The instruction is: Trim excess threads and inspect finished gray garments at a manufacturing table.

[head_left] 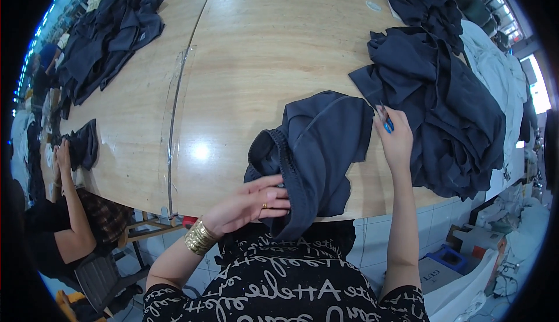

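Observation:
A dark navy garment (317, 147) lies bunched on the wooden table (244, 60) right in front of me, its lower edge hanging over the table's rim. My left hand (250, 205), with a gold cuff on the wrist, presses flat on the garment's ribbed hem at its lower left. My right hand (395, 138) sits at the garment's upper right corner, gripping a small blue thread snipper (385, 118) whose tip touches the cloth.
A big heap of dark garments (442, 100) lies to my right, another heap (110, 30) at the far left. White cloth (501, 71) lies beyond the right heap. Another person (64, 205) sits at the left, handling a dark piece (84, 144). Boxes (454, 258) stand on the floor.

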### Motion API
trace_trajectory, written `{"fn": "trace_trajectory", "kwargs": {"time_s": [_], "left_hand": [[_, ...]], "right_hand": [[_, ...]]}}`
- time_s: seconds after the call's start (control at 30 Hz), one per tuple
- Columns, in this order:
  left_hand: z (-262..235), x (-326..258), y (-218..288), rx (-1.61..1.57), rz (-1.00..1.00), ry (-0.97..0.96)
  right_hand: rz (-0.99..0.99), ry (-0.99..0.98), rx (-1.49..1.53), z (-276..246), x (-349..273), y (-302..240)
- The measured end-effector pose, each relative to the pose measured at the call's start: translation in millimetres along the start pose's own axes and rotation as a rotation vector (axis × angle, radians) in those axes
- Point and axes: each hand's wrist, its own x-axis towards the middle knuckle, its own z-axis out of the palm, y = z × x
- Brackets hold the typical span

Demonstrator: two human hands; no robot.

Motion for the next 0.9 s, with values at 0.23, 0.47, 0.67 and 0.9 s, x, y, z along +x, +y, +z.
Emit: {"fn": "trace_trajectory", "kwargs": {"time_s": [0.23,0.47,0.67,0.9], "left_hand": [[14,22,8,-0.088,0.343,0.258],[-11,55,31,0.025,0.149,0.221],[-26,39,64,-0.049,0.24,0.203],[-74,-1,88,0.615,0.453,0.634]], "right_hand": [[0.064,-0.085,0.246,39,24,27],[-0.014,-0.167,0.084,20,32,8],[0.091,-0.345,-0.028,-24,39,-3],[0.084,-0.512,-0.05,-28,-7,19]]}}
